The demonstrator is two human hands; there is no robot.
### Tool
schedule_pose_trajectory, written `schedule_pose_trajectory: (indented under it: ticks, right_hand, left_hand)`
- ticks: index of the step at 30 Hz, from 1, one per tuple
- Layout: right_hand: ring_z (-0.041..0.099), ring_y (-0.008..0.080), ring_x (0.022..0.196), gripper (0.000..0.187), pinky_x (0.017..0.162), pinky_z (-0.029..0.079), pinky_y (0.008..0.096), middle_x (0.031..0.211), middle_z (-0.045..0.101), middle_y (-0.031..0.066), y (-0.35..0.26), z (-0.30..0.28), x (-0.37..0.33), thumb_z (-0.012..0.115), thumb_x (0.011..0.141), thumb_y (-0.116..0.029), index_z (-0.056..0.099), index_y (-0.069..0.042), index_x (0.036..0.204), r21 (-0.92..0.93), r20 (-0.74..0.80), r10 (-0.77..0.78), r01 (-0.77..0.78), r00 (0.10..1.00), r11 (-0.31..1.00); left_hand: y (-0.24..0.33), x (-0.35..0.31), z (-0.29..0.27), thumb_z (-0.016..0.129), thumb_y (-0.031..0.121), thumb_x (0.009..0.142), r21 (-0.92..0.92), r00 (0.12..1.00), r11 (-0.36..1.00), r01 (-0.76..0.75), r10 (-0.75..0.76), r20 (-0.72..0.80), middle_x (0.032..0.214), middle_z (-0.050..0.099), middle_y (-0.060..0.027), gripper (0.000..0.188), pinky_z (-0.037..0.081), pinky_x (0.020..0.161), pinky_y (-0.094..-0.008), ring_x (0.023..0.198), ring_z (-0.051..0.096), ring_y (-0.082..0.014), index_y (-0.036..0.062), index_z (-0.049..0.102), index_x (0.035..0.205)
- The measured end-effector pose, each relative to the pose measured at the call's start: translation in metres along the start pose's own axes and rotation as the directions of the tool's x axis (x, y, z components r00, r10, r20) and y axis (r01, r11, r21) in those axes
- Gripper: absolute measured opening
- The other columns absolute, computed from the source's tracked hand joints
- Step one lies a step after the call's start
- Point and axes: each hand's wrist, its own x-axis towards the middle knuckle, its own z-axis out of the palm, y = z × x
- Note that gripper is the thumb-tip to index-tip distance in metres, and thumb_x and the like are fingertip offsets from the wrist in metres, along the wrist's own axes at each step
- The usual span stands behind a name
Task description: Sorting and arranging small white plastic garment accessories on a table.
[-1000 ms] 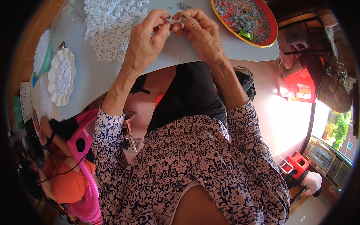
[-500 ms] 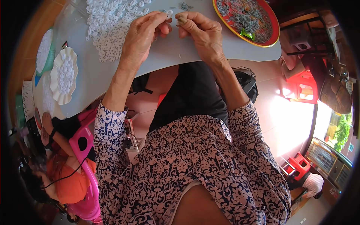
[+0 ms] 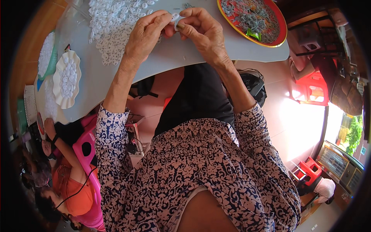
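Right of the scalloped dish (image 3: 57, 85), white pieces (image 3: 110, 23) lie loose, handy I'd say; the left hand (image 3: 145, 33) pinches a white ring (image 3: 175, 16), seemingly steadying it near the right hand (image 3: 206, 36), whose grip I can't make out; the red tray (image 3: 282, 29) sits within reach.

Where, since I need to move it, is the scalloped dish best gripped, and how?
Likely grip the dish by its wavy right rim, coming from the right: the green container crowds its left. White pieces fill the middle, so keep it level.
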Motion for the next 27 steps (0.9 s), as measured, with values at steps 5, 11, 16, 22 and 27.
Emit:
schedule_pose_trajectory:
  ticks: [5, 11, 16, 22, 27]
  right_hand:
    - [0.057, 0.0089, 0.07, 0.027, 0.065, 0.049, 0.0211, 0.083, 0.061, 0.0059, 0.0, 0.0, 0.0, 0.064, 0.086, -0.007, 0.051, 0.0, 0.109, 0.008, 0.004, -0.007, 0.007, 1.0, 1.0]
    - [0.058, 0.0106, 0.077, 0.027, 0.068, 0.049, 0.0229, 0.088, 0.062, 0.0061, -0.001, -0.002, -0.001, 0.061, 0.089, -0.01, 0.05, 0.0, 0.112, -0.025, 0.041, 0.007, -0.006, 0.999, 1.0]
    - [0.058, 0.0101, 0.077, 0.029, 0.068, 0.048, 0.0224, 0.088, 0.062, 0.0056, -0.003, -0.001, -0.001, 0.061, 0.089, -0.01, 0.049, 0.0, 0.114, -0.043, 0.033, 0.009, -0.008, 0.999, 0.999]
    - [0.056, 0.0081, 0.071, 0.026, 0.066, 0.048, 0.0206, 0.083, 0.062, 0.0056, -0.004, 0.0, -0.002, 0.063, 0.086, -0.006, 0.053, 0.002, 0.109, -0.036, 0.024, 0.001, 0.0, 1.0, 0.999]
    - [0.057, 0.008, 0.072, 0.024, 0.066, 0.048, 0.021, 0.083, 0.063, 0.0051, -0.004, 0.002, -0.002, 0.063, 0.086, -0.006, 0.055, 0.001, 0.107, -0.003, 0.016, -0.021, 0.021, 1.0, 1.0]
  left_hand:
    - [-0.004, 0.003, -0.007, 0.046, 0.032, 0.093, 0.233, 0.996, 0.969, -0.084, 0.076, 0.039, 0.062, 0.05, -0.0001, 0.032, 0.034, 0.052, -0.0262, 0.055, 0.039, -0.0089, 0.0038, 0.056, 0.082]
    - [-0.005, 0.006, -0.008, 0.045, 0.033, 0.094, 0.329, 0.99, 0.934, -0.139, 0.123, 0.067, 0.061, 0.049, -0.0027, 0.033, 0.036, 0.053, -0.0281, 0.055, 0.039, -0.0108, 0.0027, 0.053, 0.085]
    - [0.0, 0.002, -0.004, 0.043, 0.032, 0.095, 0.343, 0.987, 0.925, -0.162, 0.151, 0.058, 0.062, 0.049, -0.0038, 0.031, 0.037, 0.055, -0.0292, 0.056, 0.041, -0.0127, 0.0034, 0.053, 0.087]
    - [0.006, 0.004, -0.01, 0.04, 0.034, 0.096, 0.452, 0.97, 0.867, -0.207, 0.123, 0.209, 0.063, 0.051, -0.0061, 0.034, 0.04, 0.058, -0.032, 0.058, 0.046, -0.0159, 0.0033, 0.052, 0.089]
    - [0.005, 0.0, -0.003, 0.039, 0.036, 0.096, 0.413, 0.981, 0.896, -0.163, 0.104, 0.162, 0.064, 0.053, -0.0065, 0.036, 0.041, 0.06, -0.0319, 0.059, 0.048, -0.0165, 0.0037, 0.054, 0.09]
